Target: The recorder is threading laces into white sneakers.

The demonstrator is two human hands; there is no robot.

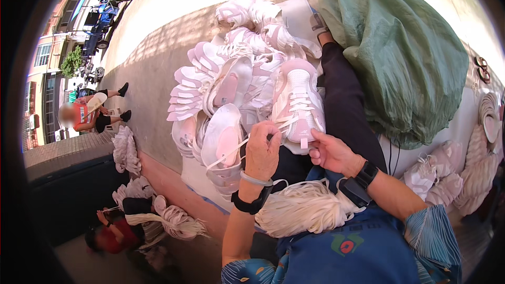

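A white and pale pink shoe upper [297, 87] lies over my thigh, its toe pointing away and its tongue toward me. White lace is threaded across its front. My left hand [263, 150] is closed in a pinch on a loose white shoelace [231, 155] beside the upper's left edge. At the tongue end, my right hand [336, 152] has its thumb against the upper's right edge and its fingers curled in below. A thick bundle of white laces [307, 210] rests in my lap, over a blue apron [363, 247].
Nested stacks of similar shoe uppers [210, 81] crowd the left and far side. A large green sack [394, 52] stands at the right, beside more uppers [439, 171]. Farther left sit one person in an orange top [81, 115] and another in red [118, 236].
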